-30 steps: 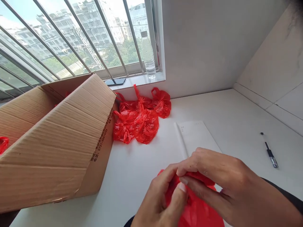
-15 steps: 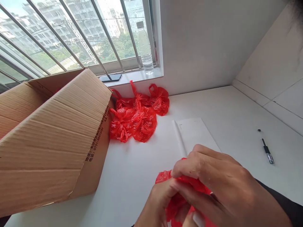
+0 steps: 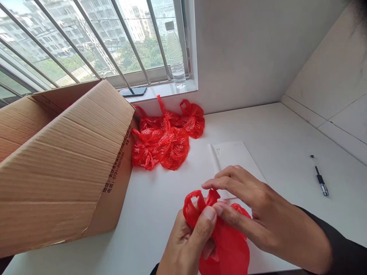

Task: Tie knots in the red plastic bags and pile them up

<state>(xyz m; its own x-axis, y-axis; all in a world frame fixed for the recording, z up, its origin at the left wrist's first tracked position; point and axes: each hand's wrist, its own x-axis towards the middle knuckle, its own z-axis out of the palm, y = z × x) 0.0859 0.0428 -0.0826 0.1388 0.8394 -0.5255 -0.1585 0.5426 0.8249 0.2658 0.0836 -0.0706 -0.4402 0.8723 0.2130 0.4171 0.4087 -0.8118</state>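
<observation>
A red plastic bag (image 3: 232, 244) is in my hands at the bottom of the view, its neck gathered and one handle standing up as a loop. My left hand (image 3: 189, 236) is closed round the gathered neck, thumb on top. With its thumb against the neck and its long fingers stretched over the top, my right hand (image 3: 246, 206) has a twisted tuft of the bag between thumb and forefinger. The bag's contents are hidden. Beyond my hands, several knotted red plastic bags (image 3: 173, 149) lie bunched together on the white table (image 3: 155, 214).
An open cardboard box (image 3: 71, 164) takes up the left side. A white paper sheet (image 3: 237, 154) lies just behind my right hand, and a pen (image 3: 320, 179) lies at the right. On the windowsill are a phone (image 3: 133, 91) and a water bottle (image 3: 176, 57).
My hands were crossed over the crumpled bag; they have now drawn apart, showing its neck and the upright loop. My right hand has opened out its fingers. The knotted bags stay put.
</observation>
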